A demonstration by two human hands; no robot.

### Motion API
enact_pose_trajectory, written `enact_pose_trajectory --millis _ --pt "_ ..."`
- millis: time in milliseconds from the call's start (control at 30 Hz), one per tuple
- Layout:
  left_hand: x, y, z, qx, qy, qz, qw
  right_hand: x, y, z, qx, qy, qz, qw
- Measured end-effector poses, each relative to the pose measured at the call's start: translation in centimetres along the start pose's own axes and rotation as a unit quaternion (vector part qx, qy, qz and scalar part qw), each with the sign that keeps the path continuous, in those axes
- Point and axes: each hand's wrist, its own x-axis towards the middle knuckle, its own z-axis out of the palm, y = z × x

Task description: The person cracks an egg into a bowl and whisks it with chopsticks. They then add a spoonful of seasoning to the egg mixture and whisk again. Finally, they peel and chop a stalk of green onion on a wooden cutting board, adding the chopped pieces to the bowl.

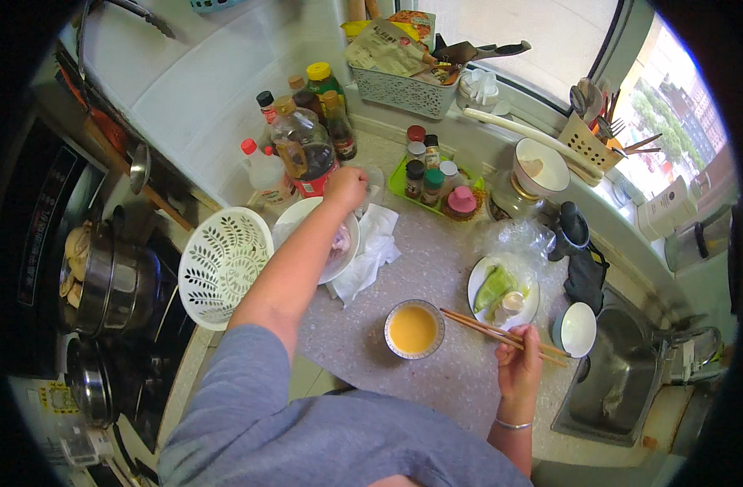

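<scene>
My right hand [520, 362] grips a pair of wooden chopsticks [499, 335]; their tips point left toward a small patterned bowl [412, 329] of smooth yellow liquid that looks like beaten egg. Stretched far forward, my left hand [346, 187] is curled beside a clear container [373, 182] near the bottles; whether its fingers hold anything is hidden. Under that forearm stands a white bowl [351, 255] with pinkish food, possibly raw meat, partly covered by the arm. A crumpled white paper towel [371, 249] lies against this bowl. Left of the arm sits a white perforated plastic basket [222, 268].
Sauce bottles [307, 146] crowd the back corner, beside a green tray [397, 189] of spice jars. On the right are a plate [533, 304] with green vegetable pieces, a white bowl [577, 330] and a steel sink [618, 371]. Pots [125, 292] stand on the stove at left.
</scene>
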Motion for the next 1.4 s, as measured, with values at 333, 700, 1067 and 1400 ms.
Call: enact_pose_trajectory --millis 333,700,1067,1400 --pt "-0.4 0.3 0.1 0.042 -0.042 -0.044 0.997 0.1 0.1 0.3 0.003 0.004 -0.001 1.0" --pt "-0.3 -1.2 -0.5 -0.279 -0.033 -0.215 0.935 -0.1 -0.1 -0.3 0.003 0.002 -0.006 1.0" --pt "-6.3 -0.2 -5.9 -0.463 0.052 -0.253 0.848 -1.1 0.0 0.6 0.006 0.007 -0.005 1.0" --pt "-12.6 2.1 -10.3 -0.522 0.052 -0.205 0.826 -3.3 0.3 1.8 -0.032 -0.016 -0.012 0.999"
